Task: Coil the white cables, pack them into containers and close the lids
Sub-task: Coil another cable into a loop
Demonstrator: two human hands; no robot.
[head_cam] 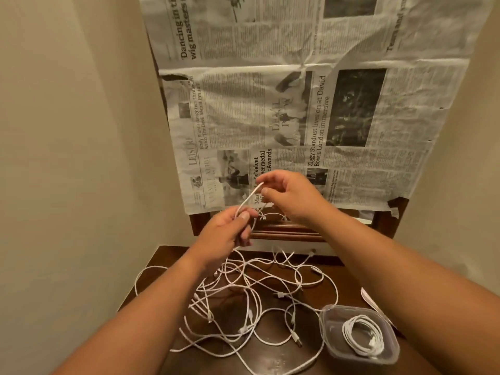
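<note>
container (328,315): clear tub, lid off, near right part of table (273,353), close to the table's right edge, partly under the right forearm.
coiled cable (364,335): inside container, wound in a ring.
loose cables (243,290): white tangle left of and beyond container; strands run up to its left wall, loops reach toward the table's left edge.
open room: bare wood just left of container, front side.
left hand (226,232): raised beyond-left of container, fingers curled, gripping held cable (247,198).
right hand (290,197): beyond container, higher, thumb and forefinger pinching the cable's upper end.
newspaper (297,104): farthest behind container, hung over dark wood frame.
</note>
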